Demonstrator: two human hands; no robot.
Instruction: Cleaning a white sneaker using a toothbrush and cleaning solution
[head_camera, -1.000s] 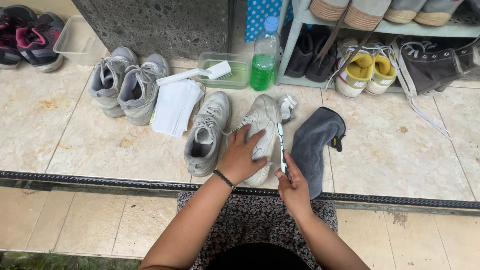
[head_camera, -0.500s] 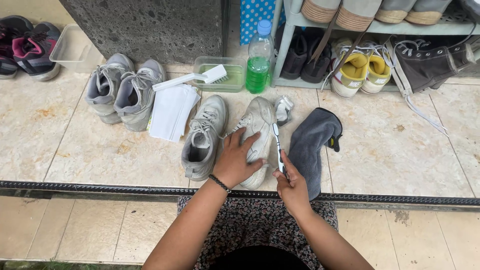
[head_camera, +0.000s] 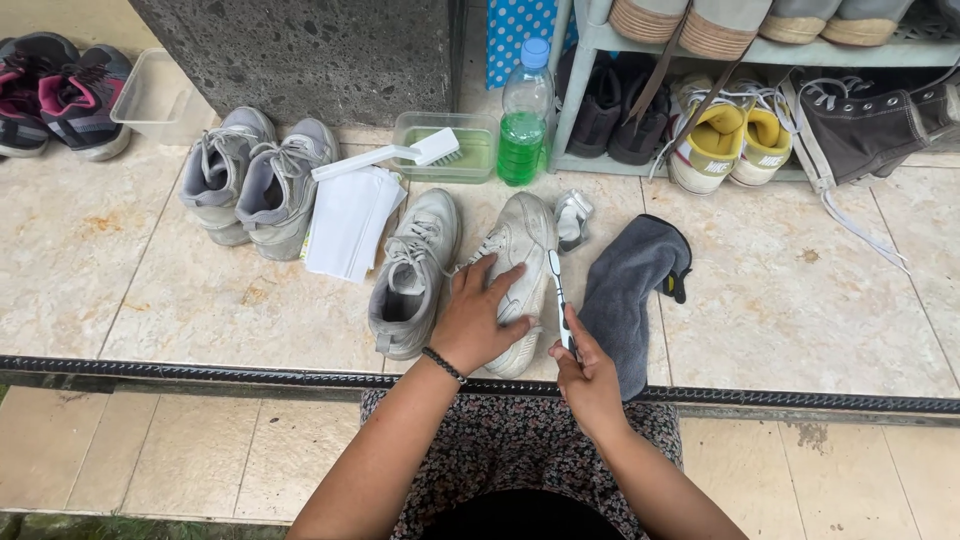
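Left hand (head_camera: 478, 322) lies flat, fingers spread, pinning the white sneaker (head_camera: 515, 272) to the tiled floor (head_camera: 800, 300) (stops it sliding), while right hand (head_camera: 585, 378) fingers grip a toothbrush (head_camera: 560, 300) against its side.

Our left hand (head_camera: 478, 318) lies flat, palm down, fingers spread and pointing forward, a dark band at the wrist. Our right hand (head_camera: 588, 378) is curled in a fist-like grip, thumb on top. Both forearms reach forward, bare.
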